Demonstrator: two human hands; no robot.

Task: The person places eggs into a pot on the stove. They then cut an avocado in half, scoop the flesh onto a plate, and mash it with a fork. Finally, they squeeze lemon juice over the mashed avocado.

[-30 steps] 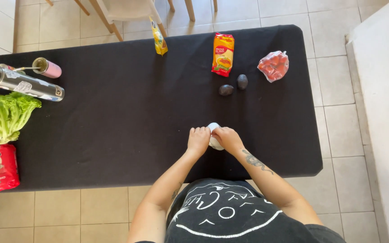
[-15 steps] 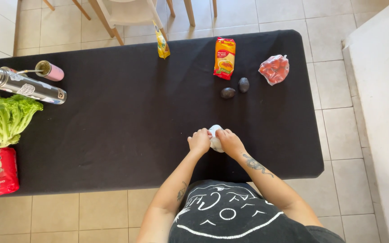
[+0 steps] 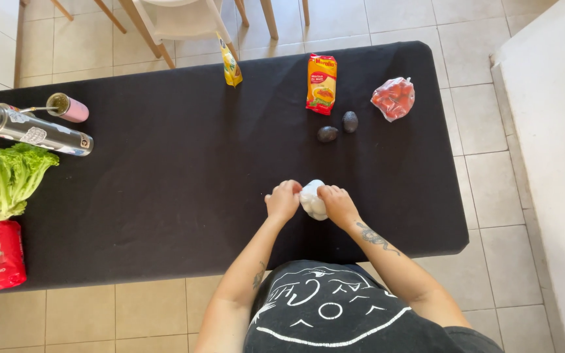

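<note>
Both hands meet near the front edge of the black tabletop [image 3: 165, 196], at about 5 o'clock from its middle, on a small white, crumpled-looking bundle [image 3: 312, 199] that may be a bag or a wrapped lump; what it is made of cannot be told. The left hand [image 3: 284, 200] presses against the bundle's left side with its fingers curled inward, and the right hand [image 3: 337, 204] does the same on the right, so each hand is mostly closed around it and the bundle sits pinched between them, resting on or just above the cloth. The work looks like handling or opening this bundle with the fingertips, at an early stage, since it seems whole; a further move would likely call for a firm pinch on each side and a gentle pull apart. At 12 o'clock from the hands lie two dark avocados [image 3: 338, 128], with a yellow and red packet [image 3: 322, 84] just beyond them and a clear bag of red tomatoes [image 3: 393, 98] at 1 o'clock. Well apart at 9 to 10 o'clock are a lettuce [image 3: 4, 176], a red package [image 3: 0, 256], a dark bottle [image 3: 27, 127] lying on its side and a pink cup [image 3: 68, 108].
</note>
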